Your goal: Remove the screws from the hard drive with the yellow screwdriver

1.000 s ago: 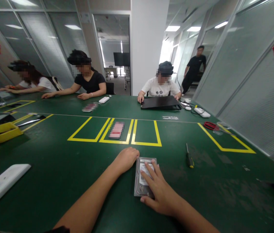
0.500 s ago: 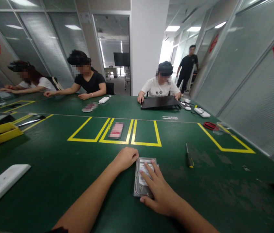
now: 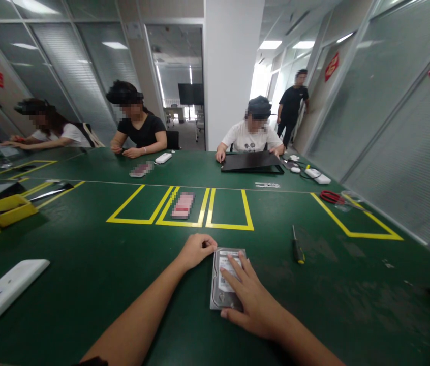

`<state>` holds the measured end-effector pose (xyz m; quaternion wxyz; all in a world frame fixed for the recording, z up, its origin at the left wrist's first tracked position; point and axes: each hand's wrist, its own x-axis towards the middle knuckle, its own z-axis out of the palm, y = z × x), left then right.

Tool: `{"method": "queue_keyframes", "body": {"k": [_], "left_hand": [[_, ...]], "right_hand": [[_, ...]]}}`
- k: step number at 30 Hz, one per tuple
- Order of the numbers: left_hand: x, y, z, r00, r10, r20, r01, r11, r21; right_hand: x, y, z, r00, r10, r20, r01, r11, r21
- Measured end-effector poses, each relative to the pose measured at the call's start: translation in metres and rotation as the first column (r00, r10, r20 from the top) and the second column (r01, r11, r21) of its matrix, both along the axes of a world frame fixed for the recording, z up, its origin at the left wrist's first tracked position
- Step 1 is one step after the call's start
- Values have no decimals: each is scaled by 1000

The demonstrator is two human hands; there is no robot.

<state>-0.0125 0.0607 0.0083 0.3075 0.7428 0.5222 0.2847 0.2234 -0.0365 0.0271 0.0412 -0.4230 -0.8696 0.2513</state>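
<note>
Left forearm point(image 3: 142, 310): bare, slanting toward the table point(image 3: 337, 310)'s far edge. Left hand point(image 3: 198, 250): wrist bent inward, fingers curled. Right forearm point(image 3: 302, 333): bare, angled inward toward the same edge. Right hand point(image 3: 252, 300): palm down, fingers spread, thumb apart.

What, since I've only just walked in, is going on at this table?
The wearer's right hand is spread over a hard drive lying on the green table. The left hand is at its far left corner; whether it grips anything is unclear. A screwdriver lies to the right, untouched. Across the table, a person in a white shirt holds a dark panel.
</note>
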Motion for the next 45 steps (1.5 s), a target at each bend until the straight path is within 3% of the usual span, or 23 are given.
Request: {"method": "queue_keyframes", "body": {"k": [17,26,35,45], "left_hand": [[-2,-5,-6,993,-16,120,22,999,-48],[2,-20,-3,995,15,98,-17,1000,21],[3,-13,-12,998,-9,61,5,998,66],[6,-7,-6,998,-39,43,37,998,59]], "right_hand": [[6,2,3,1000,9,0,-9,1000,8],[3,-1,6,1000,5,22,-6,1000,18],[3,-1,4,999,2,35,-3,1000,28],[2,-1,9,999,1,53,-2,1000,17]]}}
